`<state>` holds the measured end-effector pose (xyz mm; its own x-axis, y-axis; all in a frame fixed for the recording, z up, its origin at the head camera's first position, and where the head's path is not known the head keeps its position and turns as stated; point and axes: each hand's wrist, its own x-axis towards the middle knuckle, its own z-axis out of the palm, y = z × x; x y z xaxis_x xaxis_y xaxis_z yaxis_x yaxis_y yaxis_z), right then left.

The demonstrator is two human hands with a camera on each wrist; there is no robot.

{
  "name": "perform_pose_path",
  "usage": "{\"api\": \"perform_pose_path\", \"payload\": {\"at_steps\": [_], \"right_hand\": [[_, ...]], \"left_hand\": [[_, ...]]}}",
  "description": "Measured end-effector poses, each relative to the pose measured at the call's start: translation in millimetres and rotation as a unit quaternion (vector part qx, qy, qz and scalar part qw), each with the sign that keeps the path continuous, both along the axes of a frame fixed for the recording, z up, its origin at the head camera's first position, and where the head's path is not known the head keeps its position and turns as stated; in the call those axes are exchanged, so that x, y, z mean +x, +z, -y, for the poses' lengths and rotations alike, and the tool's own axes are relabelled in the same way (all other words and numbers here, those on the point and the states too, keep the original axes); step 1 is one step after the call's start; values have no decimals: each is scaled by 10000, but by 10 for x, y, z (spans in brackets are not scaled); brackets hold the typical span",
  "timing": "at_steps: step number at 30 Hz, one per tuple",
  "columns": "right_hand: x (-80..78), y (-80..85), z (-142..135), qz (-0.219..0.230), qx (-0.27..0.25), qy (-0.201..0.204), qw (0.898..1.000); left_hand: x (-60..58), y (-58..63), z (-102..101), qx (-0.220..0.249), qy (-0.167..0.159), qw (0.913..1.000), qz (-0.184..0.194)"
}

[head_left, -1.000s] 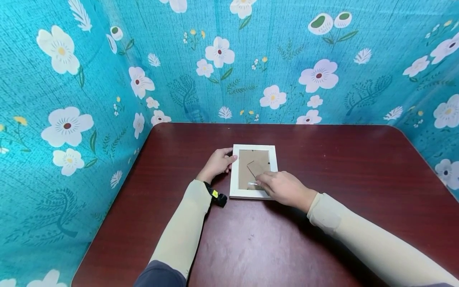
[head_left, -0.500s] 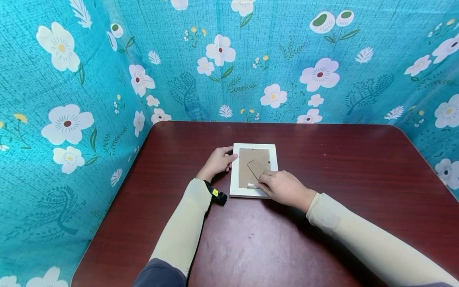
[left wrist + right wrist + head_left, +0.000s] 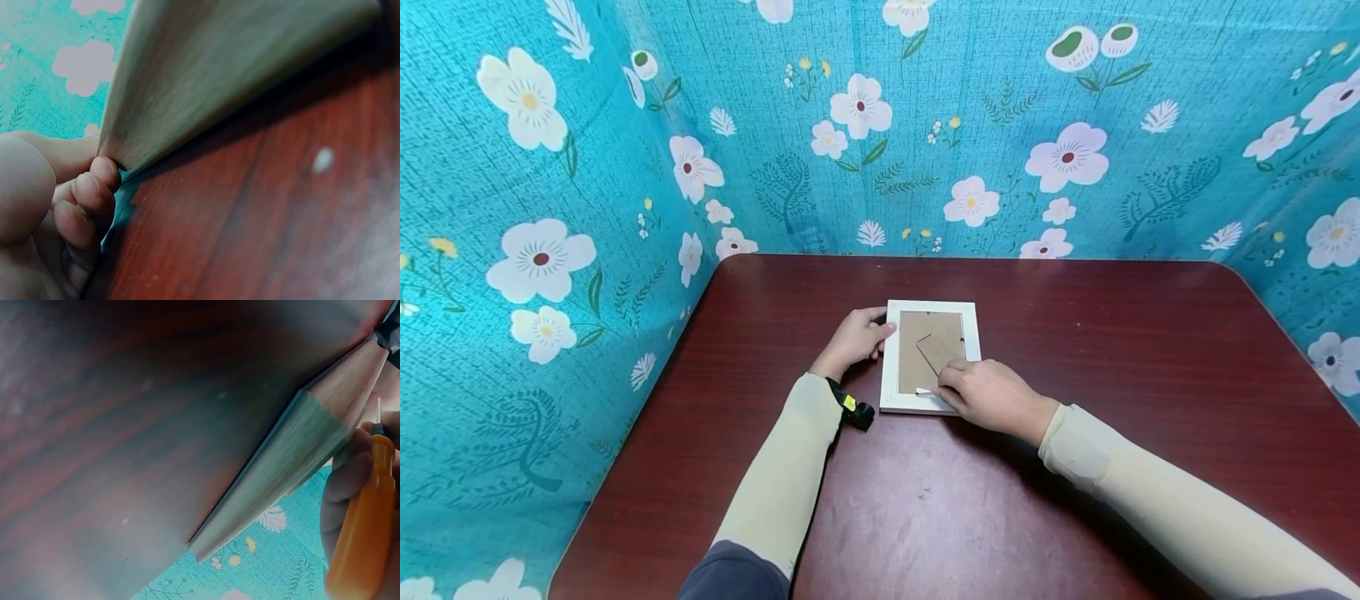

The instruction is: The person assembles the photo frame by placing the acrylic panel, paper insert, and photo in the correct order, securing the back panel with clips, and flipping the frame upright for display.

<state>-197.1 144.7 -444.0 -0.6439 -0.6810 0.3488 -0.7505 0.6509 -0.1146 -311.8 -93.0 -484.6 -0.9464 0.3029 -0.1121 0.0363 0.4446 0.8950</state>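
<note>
Blue floral cloth [image 3: 775, 125] backs the desk [image 3: 1112, 358], where a white frame [image 3: 913, 362] lies back up, long axis running near to far. Left grip [image 3: 853, 340] pinches its left edge; right grip [image 3: 995, 393] clasps an orange screwdriver [image 3: 362, 528], its blade [image 3: 925, 392] seemingly pointing left over the frame.

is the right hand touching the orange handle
Touching: the right wrist view shows the right hand curled against the orange handle, without a gap.
</note>
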Motion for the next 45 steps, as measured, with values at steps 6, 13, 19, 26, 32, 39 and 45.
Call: {"api": "perform_pose_path", "payload": {"at_steps": [6, 13, 19, 26, 32, 39, 45], "right_hand": [[2, -11, 14, 85, 84, -84, 9999], [11, -4, 47, 146, 199, -82, 9997], [11, -5, 56, 47, 336, -7, 9994], [20, -30, 56, -224, 397, 109, 9989], [23, -36, 52, -288, 400, 145, 9987], [12, -36, 53, -309, 377, 157, 9987], [5, -36, 59, -231, 326, 162, 9991]], "left_hand": [[1, -5, -3, 38, 6, 10000, 63], [3, 6, -5, 8, 7, 10000, 64], [-3, 12, -1, 12, -7, 10000, 41], [-8, 13, -2, 13, 4, 10000, 54], [-5, 14, 6, 6, 4, 10000, 85], [-7, 19, 11, 52, -13, 9999, 102], [-6, 15, 4, 43, -27, 10000, 28]]}}
